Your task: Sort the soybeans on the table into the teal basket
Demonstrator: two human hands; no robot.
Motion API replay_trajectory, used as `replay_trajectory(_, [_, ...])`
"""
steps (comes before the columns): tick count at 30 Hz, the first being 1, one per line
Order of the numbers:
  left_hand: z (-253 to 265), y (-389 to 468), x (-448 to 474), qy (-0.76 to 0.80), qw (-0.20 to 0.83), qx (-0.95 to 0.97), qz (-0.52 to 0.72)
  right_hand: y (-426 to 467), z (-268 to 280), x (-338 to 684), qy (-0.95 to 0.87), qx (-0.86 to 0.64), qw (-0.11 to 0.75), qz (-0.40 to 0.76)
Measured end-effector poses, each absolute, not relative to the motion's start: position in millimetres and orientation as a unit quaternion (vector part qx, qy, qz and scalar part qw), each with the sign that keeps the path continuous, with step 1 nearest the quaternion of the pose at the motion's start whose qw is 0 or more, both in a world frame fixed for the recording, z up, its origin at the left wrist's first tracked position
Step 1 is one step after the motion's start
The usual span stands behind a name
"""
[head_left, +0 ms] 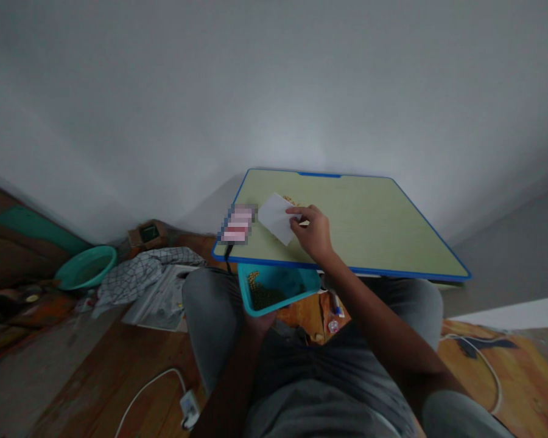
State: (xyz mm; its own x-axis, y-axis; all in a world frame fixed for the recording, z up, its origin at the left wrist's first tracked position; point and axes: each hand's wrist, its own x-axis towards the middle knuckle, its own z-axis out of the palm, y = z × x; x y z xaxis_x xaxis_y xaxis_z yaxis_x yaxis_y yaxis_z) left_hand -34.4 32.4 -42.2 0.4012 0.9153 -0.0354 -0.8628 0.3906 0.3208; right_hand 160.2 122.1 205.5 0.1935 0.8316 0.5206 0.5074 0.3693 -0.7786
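My right hand (314, 234) pinches the near right edge of a white square of paper or card (274, 216), tilted above the light-green tabletop (369, 225). Some small yellow-brown grains (288, 199) show on the table just behind the sheet, partly hidden by it. Below the table's front edge, my left hand (261, 320) grips a teal plastic tub (281, 302) from underneath, its fingers mostly out of sight. Dark grains (269, 297) lie in the tub, with a patch of yellow grains (254, 281) along its left side.
A blurred pink-and-white item (237, 224) lies at the table's left edge. The wall stands right behind the table. On the floor at left are a green basin (86, 267), a checked cloth (146, 274) and a power strip (189, 409). A white cable (488, 359) lies at right.
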Motion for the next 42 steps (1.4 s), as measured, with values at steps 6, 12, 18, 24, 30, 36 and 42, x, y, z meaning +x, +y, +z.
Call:
replay_trajectory(6, [-41,31,-37,0.068,0.824,0.143,0.544,127,209,143,-0.649,-0.564,0.496,0.124])
replay_trajectory(12, [-38,30,-37,0.049,0.832,0.146,0.533,127,214,136,-0.647,-0.579,0.483,0.112])
replay_trajectory(18, [-42,31,-36,0.018,0.834,0.159,0.529,132,214,131,-0.651,-0.592,0.466,0.096])
replay_trajectory(24, [-39,31,-37,0.002,0.84,0.166,0.517,130,212,129,-0.652,-0.58,0.478,0.097])
replay_trajectory(30, [-33,29,-37,0.005,0.843,0.162,0.513,128,209,126,-0.649,-0.586,0.472,0.113])
replay_trajectory(36, [-27,28,-36,0.029,0.84,0.153,0.519,130,200,128,-0.646,-0.572,0.493,0.111])
replay_trajectory(42, [-29,29,-33,0.04,0.84,0.157,0.518,123,194,135,-0.656,-0.566,0.491,0.094])
